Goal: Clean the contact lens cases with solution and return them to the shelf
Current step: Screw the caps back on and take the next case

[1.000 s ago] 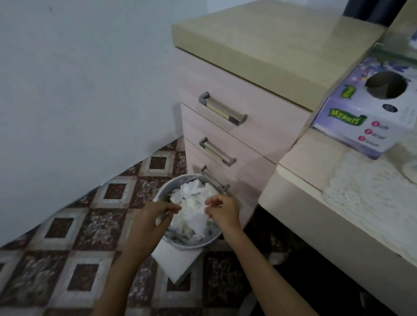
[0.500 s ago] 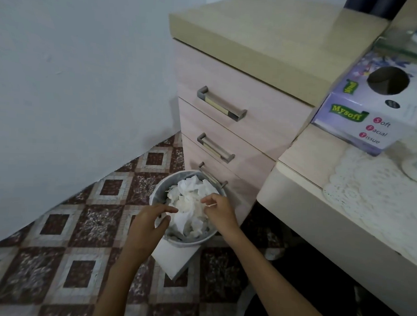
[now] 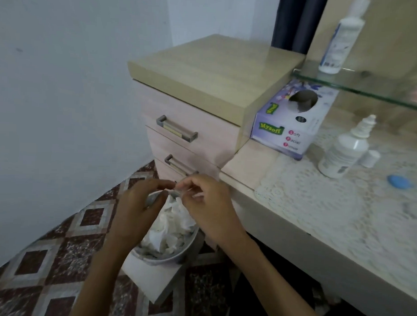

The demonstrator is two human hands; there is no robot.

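Note:
Over the waste bin point(image 3: 168, 259), my left hand point(image 3: 139, 209) and my right hand point(image 3: 208, 205) meet fingertip to fingertip. Together they pinch a small translucent piece point(image 3: 179, 190), too blurred to identify. On the dressing table to the right, a white solution bottle point(image 3: 343, 150) stands with its cap point(image 3: 371, 158) off beside it. A blue lens case part point(image 3: 399, 181) lies on the lace cloth near the bottle. A taller white bottle point(image 3: 336, 44) stands on the glass shelf point(image 3: 361, 90) above.
The grey bin is full of crumpled white tissue and sits on a patterned tile floor by the drawer unit point(image 3: 192, 124). A purple tissue box point(image 3: 291, 124) stands at the table's left end. The table edge point(image 3: 295, 222) runs close to my right forearm.
Both hands have lifted from the tissues in the bin and come together above it. The view has swung up and right, bringing the table, bottles and glass shelf into sight.

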